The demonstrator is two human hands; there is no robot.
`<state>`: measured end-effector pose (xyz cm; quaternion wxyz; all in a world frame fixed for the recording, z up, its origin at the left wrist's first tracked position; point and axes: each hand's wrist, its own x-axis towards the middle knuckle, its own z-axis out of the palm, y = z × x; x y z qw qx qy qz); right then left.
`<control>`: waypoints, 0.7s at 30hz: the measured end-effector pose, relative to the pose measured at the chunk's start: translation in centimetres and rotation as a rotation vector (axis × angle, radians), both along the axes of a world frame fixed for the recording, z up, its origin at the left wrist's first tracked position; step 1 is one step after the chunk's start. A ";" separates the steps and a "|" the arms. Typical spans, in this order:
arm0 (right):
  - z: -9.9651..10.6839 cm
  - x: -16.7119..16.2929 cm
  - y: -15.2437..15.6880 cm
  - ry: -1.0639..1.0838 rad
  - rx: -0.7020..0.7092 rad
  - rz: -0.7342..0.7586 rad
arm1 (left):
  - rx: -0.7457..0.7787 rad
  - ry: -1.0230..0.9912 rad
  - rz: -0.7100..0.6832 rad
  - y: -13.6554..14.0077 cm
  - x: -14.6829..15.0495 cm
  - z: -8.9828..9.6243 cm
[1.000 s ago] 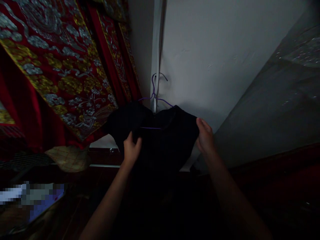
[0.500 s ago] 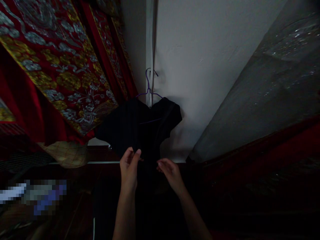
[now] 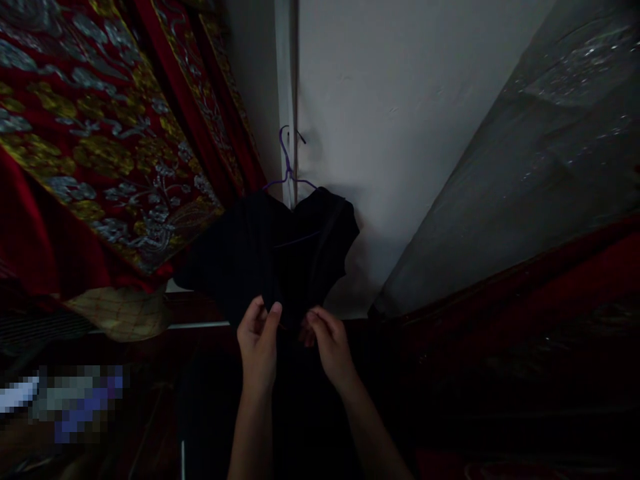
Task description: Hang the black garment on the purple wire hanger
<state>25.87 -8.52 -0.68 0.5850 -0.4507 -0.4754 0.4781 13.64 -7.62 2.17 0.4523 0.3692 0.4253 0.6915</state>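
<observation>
A dark, nearly black garment (image 3: 223, 250) hangs with its neck open from a purple wire hanger (image 3: 289, 172) by the pale wall. My left hand (image 3: 259, 337) pinches the garment's front edge below the neckline, thumb against fingers. Close by on the right, my right hand (image 3: 327, 340) has its fingertips pressed together at the opposite front edge. A small gap separates the two hands. The cloth between the fingertips is too dark to make out in detail.
Red cloth with gold and silver embroidery (image 3: 125, 140) hangs on the left, above a pale checked bundle (image 3: 125, 313). A translucent plastic cover (image 3: 505, 180) slants down on the right over red cloth. A narrow pale strip (image 3: 286, 73) runs up the wall (image 3: 390, 100).
My right hand has come closer to my left. The view has shifted slightly, so the hanger and garment appear farther left and a little higher. My left hand keeps its pinch.
</observation>
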 end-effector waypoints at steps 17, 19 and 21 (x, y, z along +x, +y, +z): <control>0.0 1.8 0.7 -0.501 0.281 0.068 | 0.073 0.151 -0.104 -0.7 0.6 -2.5; 0.5 2.2 1.1 -0.612 0.339 0.158 | 0.057 0.292 -0.124 -0.6 0.9 -4.0; 1.1 2.8 1.6 -0.736 0.403 0.232 | 0.062 0.378 -0.096 -0.6 1.4 -4.8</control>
